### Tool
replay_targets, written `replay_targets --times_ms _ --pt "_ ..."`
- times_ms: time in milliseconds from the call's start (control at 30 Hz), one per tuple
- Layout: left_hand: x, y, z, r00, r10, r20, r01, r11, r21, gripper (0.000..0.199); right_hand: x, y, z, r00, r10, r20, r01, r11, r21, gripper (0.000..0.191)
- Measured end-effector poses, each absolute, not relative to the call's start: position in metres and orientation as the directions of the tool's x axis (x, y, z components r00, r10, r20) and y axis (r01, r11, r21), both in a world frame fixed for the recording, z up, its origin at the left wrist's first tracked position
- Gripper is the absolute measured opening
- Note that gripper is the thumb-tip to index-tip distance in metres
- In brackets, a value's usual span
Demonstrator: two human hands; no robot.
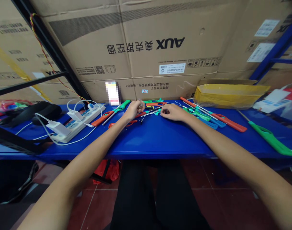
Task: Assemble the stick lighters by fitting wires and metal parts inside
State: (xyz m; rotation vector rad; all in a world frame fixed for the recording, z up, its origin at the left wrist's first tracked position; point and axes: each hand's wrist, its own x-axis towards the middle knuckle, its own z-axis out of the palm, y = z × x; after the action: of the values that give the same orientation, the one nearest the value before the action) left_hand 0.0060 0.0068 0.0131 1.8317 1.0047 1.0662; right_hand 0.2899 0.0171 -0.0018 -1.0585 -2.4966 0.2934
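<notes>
Several long-necked lighters lie on the blue desk [160,137], a green lighter [268,138] at the right and an orange lighter [103,118] at the left. The left hand [134,110] and right hand [172,112] curl over small parts between them; I cannot tell what either grips. The lighters look light and stiff, perhaps slick, and are best taken by the plastic handle. A carton [146,25] walls the far side, a power strip [84,120] crowds the left; movement is freest toward the near edge.

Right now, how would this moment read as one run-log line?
left hand: by red handle, grip unclear; right hand: beside green pieces, grip unclear; left side: white power strip; behind: cardboard box
</notes>
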Motion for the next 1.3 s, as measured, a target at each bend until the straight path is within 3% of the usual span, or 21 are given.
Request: replay_targets --times_ms 567,733,900,1300 --pt "0.005 0.006 0.015 0.365 0.874 0.320 0.202 -0.410 0.889 0.042 0.291 0.020 -0.005 -0.640 0.707 0.303 0.626 0.707 -0.328 0.014" --pt "0.006 0.011 0.009 0.454 0.868 0.200 0.171 -0.305 0.937 0.048 0.287 0.018 -0.008 -0.601 0.688 0.406 0.624 0.722 -0.300 0.013" --pt "0.013 0.006 0.007 0.489 0.855 0.175 0.159 -0.285 0.945 0.019 0.271 0.009 -0.007 -0.523 0.665 0.533 0.521 0.745 -0.417 0.016" --pt "0.021 -0.004 0.010 0.542 0.801 0.253 0.165 -0.396 0.903 0.017 0.263 0.003 -0.006 -0.469 0.679 0.564 0.459 0.734 -0.501 0.021"
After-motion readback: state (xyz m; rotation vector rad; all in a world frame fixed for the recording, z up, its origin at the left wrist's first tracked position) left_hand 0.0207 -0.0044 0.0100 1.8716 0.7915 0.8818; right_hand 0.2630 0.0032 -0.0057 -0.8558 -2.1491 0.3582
